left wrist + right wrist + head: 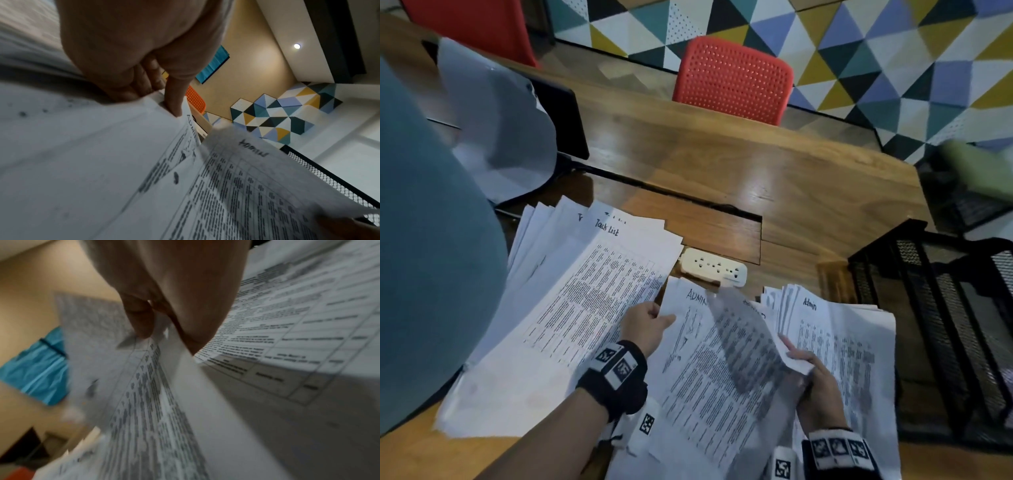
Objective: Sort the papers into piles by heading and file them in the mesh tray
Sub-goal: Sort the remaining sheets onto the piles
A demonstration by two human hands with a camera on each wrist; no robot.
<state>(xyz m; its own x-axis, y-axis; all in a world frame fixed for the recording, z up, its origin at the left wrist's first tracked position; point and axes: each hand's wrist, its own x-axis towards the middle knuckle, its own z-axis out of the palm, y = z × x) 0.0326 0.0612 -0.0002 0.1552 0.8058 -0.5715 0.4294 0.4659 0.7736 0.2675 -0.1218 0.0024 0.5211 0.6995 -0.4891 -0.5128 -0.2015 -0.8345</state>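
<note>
Head view: our left hand [645, 327] pinches the middle stack [695, 370], headed "ADMIN", at its top-left corner. Our right hand [815, 387] grips a blurred sheet [746, 342] above it. Admin pile [835, 346] lies right, Task List pile [571, 301] left; mesh tray [941, 329] stands far right.
</note>
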